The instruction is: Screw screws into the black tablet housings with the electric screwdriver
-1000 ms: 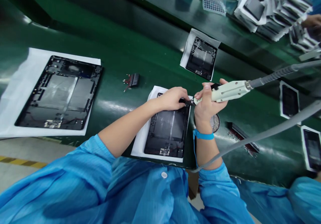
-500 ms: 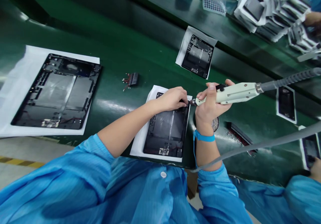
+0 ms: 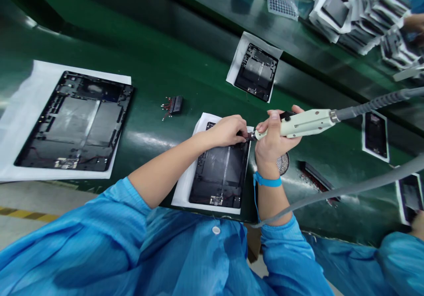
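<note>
1. Right hand (image 3: 274, 139): closed, gripping a cream-coloured electric screwdriver (image 3: 306, 123) around its body, with the thumb and fingers wrapped on it. The bit end is held against the upper right area of the housing, just beside the left fingers.
2. Left hand (image 3: 228, 130): fingers curled down at the upper right corner of the housing. Whether a small part is pinched cannot be told, as the fingertips are hidden.
3. Black tablet back housing (image 3: 220, 176): laid flat on a white sheet (image 3: 183, 194), directly in front of the person. Matte dark panels with a pale vertical strip are seen, plus a small circuit board near the lower edge.
4. Blue wrist strap (image 3: 266, 180) is worn on the right wrist. A round mesh dish of silver screws (image 3: 283, 163) is partly hidden just beside the right hand.
5. Green conveyor belt (image 3: 149, 62) carries further black housings on white sheets (image 3: 73, 121) to the left and ahead. A small pinned connector strip (image 3: 173, 104) lies between them.
6. Stacked housings (image 3: 361, 13) are seen top right, near a co-worker's hand (image 3: 414, 22).
</note>
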`<state>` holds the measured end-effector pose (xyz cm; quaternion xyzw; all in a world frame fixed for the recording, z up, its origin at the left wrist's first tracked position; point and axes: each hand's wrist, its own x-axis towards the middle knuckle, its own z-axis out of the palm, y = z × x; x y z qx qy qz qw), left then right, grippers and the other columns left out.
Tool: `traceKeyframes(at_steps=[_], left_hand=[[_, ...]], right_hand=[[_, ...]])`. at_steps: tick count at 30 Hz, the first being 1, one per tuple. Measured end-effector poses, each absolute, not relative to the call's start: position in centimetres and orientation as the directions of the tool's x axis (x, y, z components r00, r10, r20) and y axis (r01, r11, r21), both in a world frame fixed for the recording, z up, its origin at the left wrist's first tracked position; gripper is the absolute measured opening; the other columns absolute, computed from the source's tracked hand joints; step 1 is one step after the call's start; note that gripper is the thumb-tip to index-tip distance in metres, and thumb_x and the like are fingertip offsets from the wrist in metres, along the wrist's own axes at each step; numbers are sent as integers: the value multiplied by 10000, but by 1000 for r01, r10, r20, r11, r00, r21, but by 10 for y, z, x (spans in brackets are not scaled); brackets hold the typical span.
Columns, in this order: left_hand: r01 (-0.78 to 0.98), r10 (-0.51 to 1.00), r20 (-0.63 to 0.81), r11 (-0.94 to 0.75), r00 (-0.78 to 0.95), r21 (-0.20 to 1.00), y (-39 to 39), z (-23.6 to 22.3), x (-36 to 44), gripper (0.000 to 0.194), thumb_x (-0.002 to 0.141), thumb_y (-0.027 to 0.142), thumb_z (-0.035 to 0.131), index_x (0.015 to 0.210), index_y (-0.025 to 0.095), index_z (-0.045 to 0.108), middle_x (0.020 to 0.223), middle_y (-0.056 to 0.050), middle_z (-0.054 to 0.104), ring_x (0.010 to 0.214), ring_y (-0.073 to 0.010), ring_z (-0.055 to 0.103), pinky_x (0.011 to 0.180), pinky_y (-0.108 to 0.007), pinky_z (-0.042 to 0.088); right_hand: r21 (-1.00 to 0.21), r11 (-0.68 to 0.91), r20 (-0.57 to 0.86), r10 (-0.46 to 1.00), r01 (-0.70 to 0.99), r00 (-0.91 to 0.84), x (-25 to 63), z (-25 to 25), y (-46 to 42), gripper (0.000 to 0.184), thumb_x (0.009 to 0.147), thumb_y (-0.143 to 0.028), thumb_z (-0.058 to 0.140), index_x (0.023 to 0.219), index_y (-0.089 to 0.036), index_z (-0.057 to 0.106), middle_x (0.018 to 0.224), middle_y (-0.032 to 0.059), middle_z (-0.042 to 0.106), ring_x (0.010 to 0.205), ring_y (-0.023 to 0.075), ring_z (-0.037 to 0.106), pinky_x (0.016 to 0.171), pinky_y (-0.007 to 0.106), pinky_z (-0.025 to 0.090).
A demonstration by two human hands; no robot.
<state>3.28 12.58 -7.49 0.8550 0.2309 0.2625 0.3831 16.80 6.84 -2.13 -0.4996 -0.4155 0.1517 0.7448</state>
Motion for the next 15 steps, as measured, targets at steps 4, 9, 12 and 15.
traceKeyframes(at_steps=[4, 9, 12, 15], left_hand=[[214, 599, 260, -604, 757, 768, 125, -74, 33, 103, 929, 106, 900, 896, 203, 897, 921, -51, 828, 1065, -277, 760, 959, -393, 561], [209, 588, 269, -618, 762, 758, 125, -73, 32, 104, 924, 105, 873, 988, 176, 914, 999, -80, 838, 1097, -293, 783, 1004, -411, 597], [156, 575, 317, -625, 754, 765, 125, -74, 30, 332, 904, 33, 756, 1175, 141, 914, 1177, -119, 843, 1130, -287, 805, 1027, -409, 629], [151, 602, 343, -620, 721, 770, 125, -76, 30, 545, 840, -52, 586, 1247, 133, 897, 1249, -129, 834, 1173, -276, 818, 1049, -399, 650]], right_hand=[[-868, 456, 472, 635, 197, 611, 166, -21, 68, 516, 956, -537, 870, 1285, -278, 568, 940, -68, 718, 484, 53, 519, 491, 261, 496], [-870, 440, 476, 631, 223, 612, 168, -25, 68, 535, 965, -559, 865, 1308, -283, 562, 959, -63, 723, 496, 61, 531, 506, 273, 519], [-872, 433, 475, 631, 230, 613, 171, -28, 69, 540, 959, -557, 866, 1310, -286, 557, 970, -60, 726, 502, 63, 538, 510, 274, 529], [-881, 419, 458, 636, 221, 621, 172, -31, 71, 538, 944, -544, 869, 1297, -284, 557, 950, -65, 730, 498, 67, 542, 507, 277, 530]])
